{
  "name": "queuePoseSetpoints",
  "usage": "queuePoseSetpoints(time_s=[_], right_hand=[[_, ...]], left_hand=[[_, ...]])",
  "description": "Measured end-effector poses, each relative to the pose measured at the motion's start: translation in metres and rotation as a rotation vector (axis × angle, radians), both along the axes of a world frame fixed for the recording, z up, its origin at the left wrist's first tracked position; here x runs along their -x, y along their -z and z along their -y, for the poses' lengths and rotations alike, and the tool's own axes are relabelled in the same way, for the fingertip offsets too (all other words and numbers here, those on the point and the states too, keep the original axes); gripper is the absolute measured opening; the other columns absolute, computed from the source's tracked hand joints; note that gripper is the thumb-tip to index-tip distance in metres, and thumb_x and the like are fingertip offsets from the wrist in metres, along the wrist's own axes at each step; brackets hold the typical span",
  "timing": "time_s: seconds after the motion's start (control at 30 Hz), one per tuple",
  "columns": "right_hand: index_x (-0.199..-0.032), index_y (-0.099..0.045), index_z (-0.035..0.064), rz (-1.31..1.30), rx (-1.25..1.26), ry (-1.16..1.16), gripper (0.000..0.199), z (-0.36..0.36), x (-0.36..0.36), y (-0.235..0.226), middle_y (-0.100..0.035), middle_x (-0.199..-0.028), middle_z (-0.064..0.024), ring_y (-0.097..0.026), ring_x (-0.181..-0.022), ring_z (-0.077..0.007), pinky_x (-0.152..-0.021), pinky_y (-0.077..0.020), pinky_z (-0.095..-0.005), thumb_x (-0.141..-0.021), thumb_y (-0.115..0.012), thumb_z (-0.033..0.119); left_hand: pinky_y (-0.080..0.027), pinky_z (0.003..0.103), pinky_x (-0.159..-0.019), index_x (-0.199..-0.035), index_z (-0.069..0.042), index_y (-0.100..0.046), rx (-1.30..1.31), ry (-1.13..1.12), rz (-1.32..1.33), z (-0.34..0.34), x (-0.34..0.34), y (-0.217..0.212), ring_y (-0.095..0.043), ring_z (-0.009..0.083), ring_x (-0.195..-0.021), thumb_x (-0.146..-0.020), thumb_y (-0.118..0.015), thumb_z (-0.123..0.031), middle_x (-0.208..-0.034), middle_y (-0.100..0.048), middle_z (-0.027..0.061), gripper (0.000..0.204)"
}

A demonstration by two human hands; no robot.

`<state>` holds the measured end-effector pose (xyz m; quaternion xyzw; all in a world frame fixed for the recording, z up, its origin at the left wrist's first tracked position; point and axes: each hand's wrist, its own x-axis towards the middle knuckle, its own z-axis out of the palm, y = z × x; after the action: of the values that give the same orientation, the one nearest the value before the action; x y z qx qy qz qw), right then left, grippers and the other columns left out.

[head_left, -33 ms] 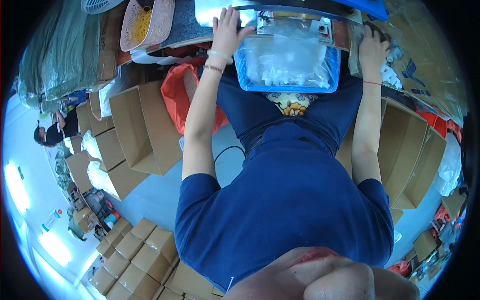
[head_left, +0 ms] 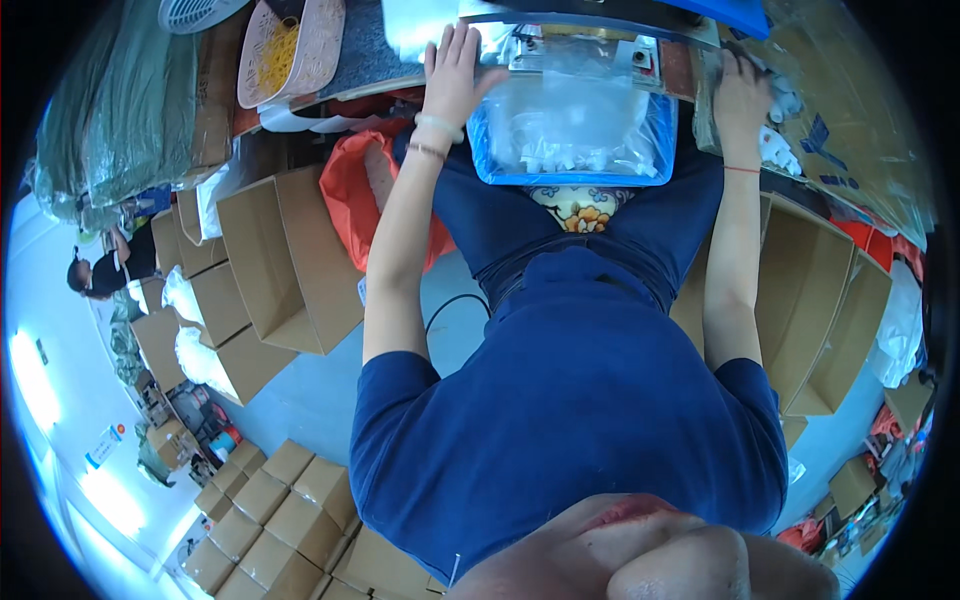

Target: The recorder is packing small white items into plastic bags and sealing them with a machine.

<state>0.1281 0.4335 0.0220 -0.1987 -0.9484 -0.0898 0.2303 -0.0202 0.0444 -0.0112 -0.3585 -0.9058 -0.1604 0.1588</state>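
The person sits at a tabletop, both forearms stretched forward. The left hand lies flat with its fingers spread wide, palm down, holding nothing; it rests at the left upper corner of a blue tray, touching the clear plastic bag that fills the tray. The tray sits on the person's lap against the tabletop edge, between the two forearms, its long axis running left to right. Small white pieces lie inside the bag along its near edge.

The right hand is off the tray, just beside its right wall, pressed on a heap of clear wrapped packets. Its fingers curl down into the heap; whether they grip anything cannot be told.

The bag thus lies to the right of the left hand and to the left of the right one, with the left hand the nearer, already in contact. Open cardboard boxes stand on the floor at the left.
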Motion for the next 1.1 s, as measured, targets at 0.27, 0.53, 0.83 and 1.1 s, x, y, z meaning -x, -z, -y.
queuePoseSetpoints(time_s=[0.27, 0.53, 0.83, 1.1], right_hand=[[-0.117, -0.066, 0.0165, 0.044, 0.021, 0.213, 0.027, 0.017, -0.01, -0.023, -0.057, -0.129, -0.0118, -0.054, -0.114, -0.0365, -0.092, -0.0475, -0.0486, -0.091, -0.062, 0.022], [-0.114, -0.067, 0.0162, -0.259, -0.032, 0.017, 0.024, 0.016, -0.012, -0.036, -0.065, -0.111, -0.0109, -0.062, -0.093, -0.0375, -0.078, -0.051, -0.0479, -0.093, -0.058, 0.026], [-0.121, -0.061, 0.0204, -0.082, 0.102, -0.082, 0.028, 0.012, -0.018, -0.012, -0.064, -0.109, -0.0101, -0.062, -0.101, -0.0334, -0.083, -0.0497, -0.0453, -0.093, -0.059, 0.019], [-0.1, -0.061, 0.0079, -0.184, 0.151, -0.236, 0.013, 0.008, -0.004, -0.009, -0.067, -0.109, -0.0098, -0.064, -0.098, -0.0319, -0.083, -0.0499, -0.0436, -0.089, -0.064, 0.015]], left_hand=[[-0.047, 0.039, -0.096, -0.111, -0.008, -0.068, -0.116, 0.022, -0.152, 0.024, -0.02, -0.013, -0.062, 0.026, -0.111, -0.087, -0.063, -0.007, -0.117, -0.068, 0.0084, 0.024], [-0.048, 0.038, -0.091, -0.107, -0.007, -0.068, -0.148, -0.037, -0.197, 0.021, -0.02, -0.006, -0.064, 0.0241, -0.105, -0.086, -0.067, -0.011, -0.112, -0.07, 0.0065, 0.022], [-0.047, 0.04, -0.093, -0.109, -0.005, -0.064, -0.072, 0.349, -0.18, -0.022, -0.095, -0.027, -0.062, 0.0253, -0.102, -0.077, -0.06, -0.005, -0.112, -0.066, 0.0104, 0.032], [-0.048, 0.043, -0.095, -0.106, -0.01, -0.065, 0.326, 0.327, 0.487, -0.087, -0.078, 0.177, -0.061, 0.0314, -0.112, -0.09, -0.052, -0.014, -0.118, -0.065, 0.0131, 0.022]])
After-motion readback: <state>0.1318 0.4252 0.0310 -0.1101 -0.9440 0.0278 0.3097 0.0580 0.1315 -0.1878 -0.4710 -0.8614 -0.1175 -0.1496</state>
